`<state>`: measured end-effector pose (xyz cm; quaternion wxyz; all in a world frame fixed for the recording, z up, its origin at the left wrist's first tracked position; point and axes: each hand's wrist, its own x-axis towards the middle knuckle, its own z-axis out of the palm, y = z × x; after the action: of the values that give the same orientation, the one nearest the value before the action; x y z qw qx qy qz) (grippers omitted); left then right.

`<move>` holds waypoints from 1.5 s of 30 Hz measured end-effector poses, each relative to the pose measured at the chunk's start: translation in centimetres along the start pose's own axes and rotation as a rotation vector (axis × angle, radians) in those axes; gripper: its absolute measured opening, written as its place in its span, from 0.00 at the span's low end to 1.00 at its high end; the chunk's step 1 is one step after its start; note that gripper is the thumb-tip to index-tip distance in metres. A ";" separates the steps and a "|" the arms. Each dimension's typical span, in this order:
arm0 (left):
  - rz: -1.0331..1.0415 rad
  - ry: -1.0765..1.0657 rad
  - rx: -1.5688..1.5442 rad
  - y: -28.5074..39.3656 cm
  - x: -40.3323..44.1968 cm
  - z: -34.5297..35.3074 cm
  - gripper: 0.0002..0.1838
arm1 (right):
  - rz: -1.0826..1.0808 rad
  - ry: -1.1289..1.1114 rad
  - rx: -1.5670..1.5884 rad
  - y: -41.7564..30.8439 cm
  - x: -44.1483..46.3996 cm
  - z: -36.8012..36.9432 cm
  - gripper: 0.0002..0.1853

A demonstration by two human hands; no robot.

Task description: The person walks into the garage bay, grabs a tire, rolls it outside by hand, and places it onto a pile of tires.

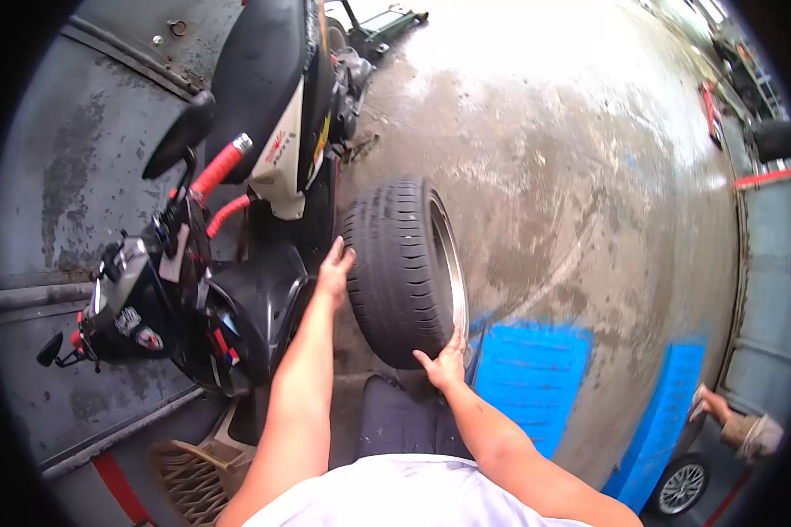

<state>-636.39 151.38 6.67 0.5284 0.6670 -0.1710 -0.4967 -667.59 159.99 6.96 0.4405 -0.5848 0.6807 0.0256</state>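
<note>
A car wheel [388, 263] with a worn black tyre and a silver rim [449, 255] is upright in front of me, its tread facing me. My left hand [333, 272] presses against the tyre's left side, thumb on the tread edge. At the lower right, my right hand [445, 358] grips the tyre by the rim edge, with the thumb on the tread. The far fingers of both hands are partly hidden. Whether the wheel rests on the floor or is lifted, I cannot tell.
A black scooter [264, 299] stands close on the left, beside a grey metal wall. Blue ramp plates [532, 373] lie to the right on the wet concrete floor [536, 193]. Another person's limb [721, 411] shows near a second wheel [682, 486]. A brown chair [193, 479] sits lower left.
</note>
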 end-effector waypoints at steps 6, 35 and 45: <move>0.161 0.226 0.287 -4.8 -3.0 8.8 0.46 | 0.110 -0.019 -0.034 -9.4 10.6 -9.1 0.66; -0.015 0.047 0.434 33.8 60.7 44.2 0.52 | 0.020 -0.274 0.306 -28.9 67.0 -41.4 0.54; -0.069 0.205 1.180 40.9 69.7 48.5 0.59 | 0.048 -0.192 0.565 -40.3 85.4 -55.5 0.48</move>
<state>-633.95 57.31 11.33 0.0662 0.8973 -0.3444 -0.2679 -660.11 50.69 6.40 0.6474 -0.4177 0.6296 -0.0995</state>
